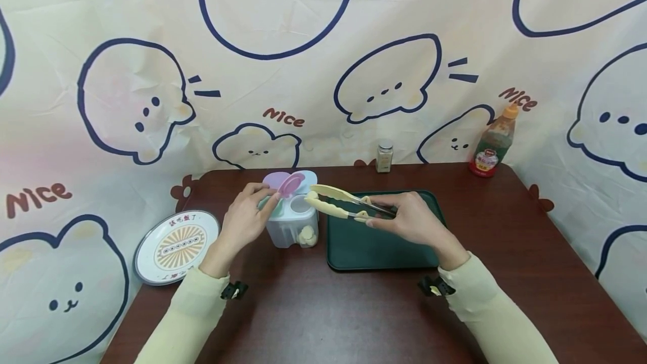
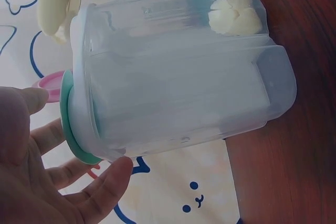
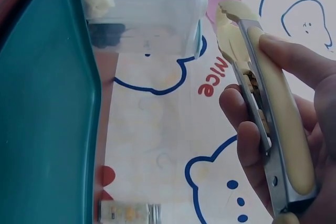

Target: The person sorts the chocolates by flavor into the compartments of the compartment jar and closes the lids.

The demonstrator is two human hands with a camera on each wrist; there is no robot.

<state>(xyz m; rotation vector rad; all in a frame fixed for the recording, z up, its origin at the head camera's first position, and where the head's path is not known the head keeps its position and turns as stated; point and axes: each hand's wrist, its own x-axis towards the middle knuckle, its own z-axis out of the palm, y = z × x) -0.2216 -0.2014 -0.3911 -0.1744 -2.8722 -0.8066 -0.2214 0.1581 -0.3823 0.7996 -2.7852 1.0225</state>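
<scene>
A clear storage box [image 1: 290, 226] with several coloured lids stands at the table's back left. Its small pink lid [image 1: 291, 184] is tipped up, and a round opening shows in the top. My left hand [image 1: 249, 215] is at the box's top, thumb touching the pink lid, the other fingers loosely spread beside the teal lid [image 2: 67, 114]. Pale, lumpy pieces [image 2: 235, 14] lie at the bottom of one compartment. With my right hand [image 1: 409, 218] I grip cream-handled kitchen tongs [image 3: 278, 103]; their cream tips are close together above the box's opening.
A dark green tray [image 1: 374, 249] lies right of the box, under the tongs. A round patterned plate [image 1: 177, 246] leans at the left edge. At the back stand a small seasoning jar [image 1: 384, 157] and a sauce bottle [image 1: 492, 144] with an orange cap.
</scene>
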